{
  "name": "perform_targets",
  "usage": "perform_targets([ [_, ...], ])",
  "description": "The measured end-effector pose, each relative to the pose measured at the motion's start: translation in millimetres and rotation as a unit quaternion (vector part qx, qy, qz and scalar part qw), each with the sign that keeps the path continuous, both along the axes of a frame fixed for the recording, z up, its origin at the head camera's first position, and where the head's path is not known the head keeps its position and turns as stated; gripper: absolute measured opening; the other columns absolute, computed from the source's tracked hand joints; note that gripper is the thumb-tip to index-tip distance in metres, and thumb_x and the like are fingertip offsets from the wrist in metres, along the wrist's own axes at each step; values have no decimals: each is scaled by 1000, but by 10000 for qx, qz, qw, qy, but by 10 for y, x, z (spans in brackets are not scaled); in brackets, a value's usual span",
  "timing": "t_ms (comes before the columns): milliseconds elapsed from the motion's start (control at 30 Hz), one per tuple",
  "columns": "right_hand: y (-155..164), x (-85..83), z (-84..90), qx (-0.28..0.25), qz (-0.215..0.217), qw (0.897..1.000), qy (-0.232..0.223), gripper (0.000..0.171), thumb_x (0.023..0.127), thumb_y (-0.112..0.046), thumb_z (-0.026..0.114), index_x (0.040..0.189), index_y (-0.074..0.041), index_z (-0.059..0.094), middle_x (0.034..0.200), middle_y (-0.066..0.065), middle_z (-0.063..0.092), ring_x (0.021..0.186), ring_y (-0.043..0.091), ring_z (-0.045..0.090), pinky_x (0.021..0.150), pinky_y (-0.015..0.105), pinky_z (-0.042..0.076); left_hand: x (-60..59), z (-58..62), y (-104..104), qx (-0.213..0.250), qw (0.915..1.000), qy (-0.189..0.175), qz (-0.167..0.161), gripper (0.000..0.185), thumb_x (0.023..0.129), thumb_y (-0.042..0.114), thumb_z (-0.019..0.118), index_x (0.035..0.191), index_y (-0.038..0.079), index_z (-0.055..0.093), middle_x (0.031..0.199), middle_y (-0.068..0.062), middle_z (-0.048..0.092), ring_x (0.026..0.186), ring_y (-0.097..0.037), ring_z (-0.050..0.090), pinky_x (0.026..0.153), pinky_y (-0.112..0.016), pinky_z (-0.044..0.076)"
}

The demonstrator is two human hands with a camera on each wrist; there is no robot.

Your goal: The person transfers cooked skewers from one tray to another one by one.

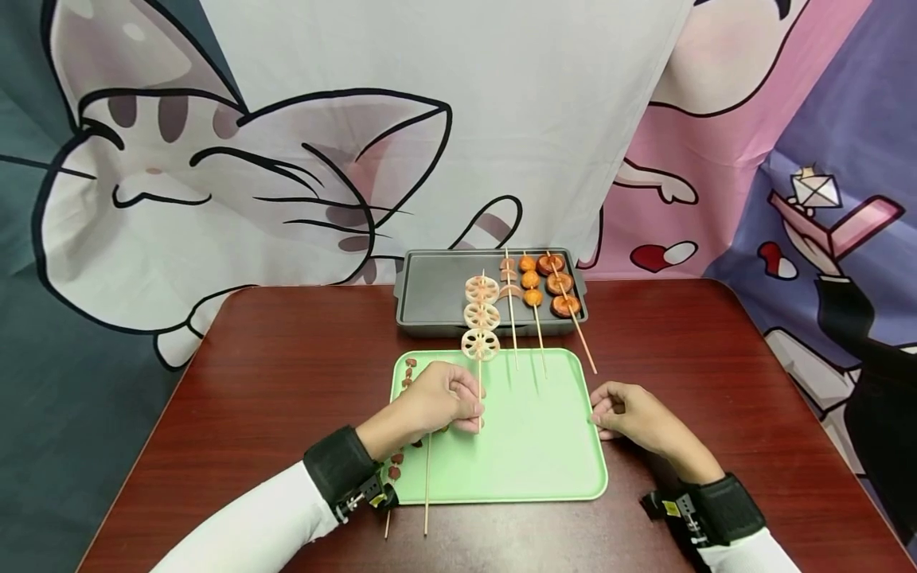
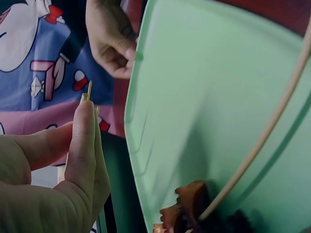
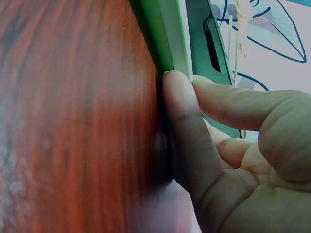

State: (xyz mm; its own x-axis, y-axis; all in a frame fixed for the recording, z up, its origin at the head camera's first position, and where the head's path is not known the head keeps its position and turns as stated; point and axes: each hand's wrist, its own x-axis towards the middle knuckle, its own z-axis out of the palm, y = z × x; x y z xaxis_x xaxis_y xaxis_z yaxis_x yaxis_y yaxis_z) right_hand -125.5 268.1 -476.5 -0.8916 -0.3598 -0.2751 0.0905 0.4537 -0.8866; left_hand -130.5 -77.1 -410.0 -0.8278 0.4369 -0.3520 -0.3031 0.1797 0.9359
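My left hand [image 1: 469,407] pinches the lower end of a thin wooden skewer carrying three lotus root slices [image 1: 481,317], held over the green tray [image 1: 544,469]. In the left wrist view the thumb and fingers [image 2: 85,141] press together on the skewer, whose end [image 2: 89,90] pokes out above them. My right hand [image 1: 603,418] rests on the table at the tray's right edge. In the right wrist view its loosely curled fingers [image 3: 187,141] touch the tray's rim [image 3: 163,34], holding nothing.
A grey grill pan [image 1: 430,296] behind the tray holds several skewers of orange and brown pieces [image 1: 544,282]. A bare skewer [image 1: 427,489] and a skewer of dark red pieces [image 1: 408,374] lie at the tray's left side. The table [image 1: 286,374] is dark red wood.
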Motion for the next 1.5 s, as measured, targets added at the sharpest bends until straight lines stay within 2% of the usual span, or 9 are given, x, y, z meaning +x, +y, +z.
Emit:
perform_targets([
  [533, 2, 6, 11, -2, 5, 10000, -23, 24, 96, 2, 66, 115, 15, 58, 92, 13, 65, 79, 13, 68, 70, 27, 65, 316, 0, -120, 152, 9992, -104, -352, 10, 89, -15, 67, 93, -10, 60, 74, -9, 66, 63, -17, 73, 70, -36, 67],
  [800, -1, 8, 22, 1, 17, 10000, -11, 24, 97, 2, 66, 115, 15, 58, 92, 13, 64, 80, 13, 67, 70, 27, 65, 416, 29, -175, 276, 9979, -268, -529, 10, 88, -16, 68, 92, -11, 60, 73, -9, 66, 63, -17, 73, 70, -35, 67],
  [1000, 1, 6, 13, -4, 19, 10000, -8, 24, 97, 2, 66, 115, 15, 58, 91, 12, 63, 79, 13, 66, 70, 27, 65, 506, -10, -200, 314, 9965, -437, -641, 11, 88, -17, 68, 91, -11, 60, 74, -9, 65, 65, -17, 73, 69, -35, 67],
  [1233, 1, 5, 7, -11, -3, 10000, -16, 24, 96, 2, 66, 115, 15, 58, 91, 12, 63, 79, 12, 66, 69, 27, 65, 646, -59, -212, 531, 9940, -789, -539, 11, 88, -18, 67, 93, -11, 60, 77, -11, 64, 65, -20, 72, 70, -36, 67],
  [1500, -9, 6, 14, 12, -2, 10000, -5, 23, 96, 3, 66, 114, 15, 58, 91, 13, 64, 78, 12, 67, 69, 27, 64, 771, -161, -237, 687, 9923, -913, -475, 11, 87, -18, 67, 92, -10, 60, 76, -10, 64, 63, -19, 72, 69, -36, 67],
])
